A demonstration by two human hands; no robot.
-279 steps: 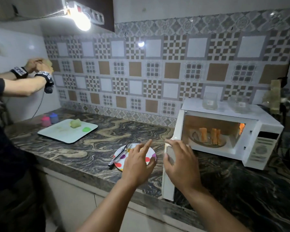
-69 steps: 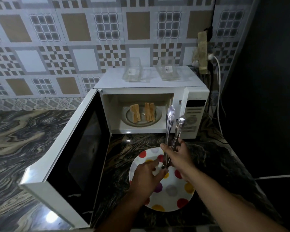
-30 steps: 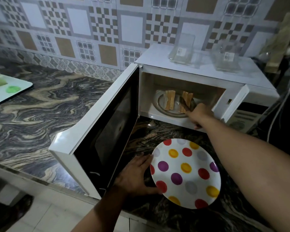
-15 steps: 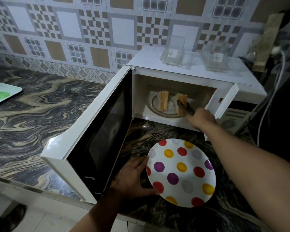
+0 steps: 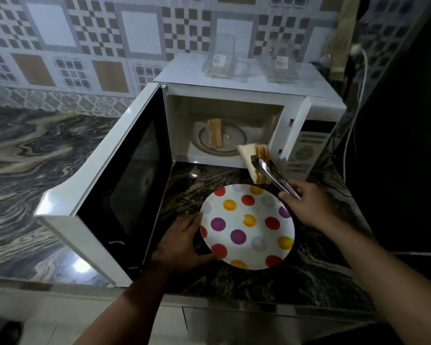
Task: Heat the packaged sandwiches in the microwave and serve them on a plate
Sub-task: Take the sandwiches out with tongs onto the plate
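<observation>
— Patterned wall tiles (image 5: pixel 139 31) in brown, grey and white squares run along the back, and below them a dark marbled countertop (image 5: pixel 23 155) with pale swirls fills the left side. What stands on it?

— At about one o'clock from the middle of the view, a white microwave (image 5: pixel 234 78) sits against the tiles, its door (image 5: pixel 125 175) swung wide open toward nine o'clock. Two clear empty packages (image 5: pixel 220 58) stand on its top. A white cable (image 5: pixel 353 115) hangs down at its right, beside a dark wall.

— And the sandwiches?

— One sandwich half (image 5: pixel 215 132) stands on edge on the glass turntable (image 5: pixel 232 143) inside. The other sandwich (image 5: pixel 255 161) is out of the cavity, in the air just past the plate's twelve-o'clock rim, clamped between the tips of metal tongs (image 5: pixel 271 175).

— Who has the tongs?

— The right hand (image 5: pixel 309 205), at three o'clock of the plate, has its fingers curled round the tong handles, squeezing them together on the bread.

— The plate?

— A white plate (image 5: pixel 246 227) with red, yellow, purple and grey dots lies flat on the countertop in front of the microwave, nothing on it. The left hand (image 5: pixel 182 240) rests at its nine-o'clock edge, fingers spread and fairly straight, thumb and fingertips touching the rim without closing round it.

— Below the counter?

— A pale cabinet front (image 5: pixel 60 312) and a dim strip of floor.
</observation>
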